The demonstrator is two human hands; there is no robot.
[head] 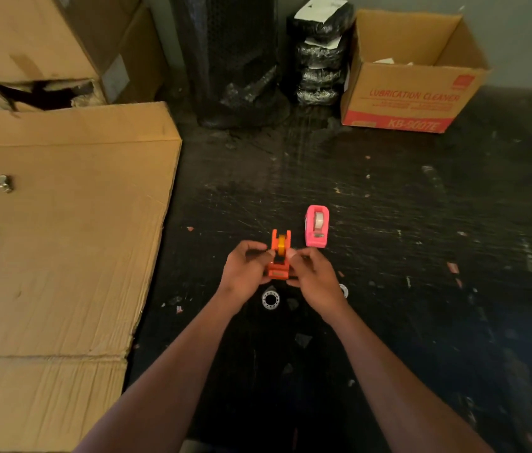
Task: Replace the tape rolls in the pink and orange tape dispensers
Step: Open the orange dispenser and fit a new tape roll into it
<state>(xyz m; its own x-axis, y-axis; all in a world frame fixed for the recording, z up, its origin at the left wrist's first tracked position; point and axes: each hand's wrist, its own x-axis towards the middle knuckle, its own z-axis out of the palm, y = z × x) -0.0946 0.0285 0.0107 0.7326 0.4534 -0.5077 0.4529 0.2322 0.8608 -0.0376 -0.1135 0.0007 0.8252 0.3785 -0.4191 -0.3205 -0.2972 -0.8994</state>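
Observation:
The orange tape dispenser sits at the middle of the black table, with a yellowish tape roll in its slot. My left hand grips its left side and my right hand grips its right side, thumbs pressed near the roll. The pink tape dispenser stands just beyond to the right, holding a whitish roll. A white tape core ring lies on the table below the orange dispenser. Another ring peeks out from behind my right hand, mostly hidden.
A large flat cardboard sheet covers the left of the scratched black table. At the back stand a black bubble-wrap roll, stacked black packets and an open "Lubrication Cleaner" carton. Scraps litter the surface.

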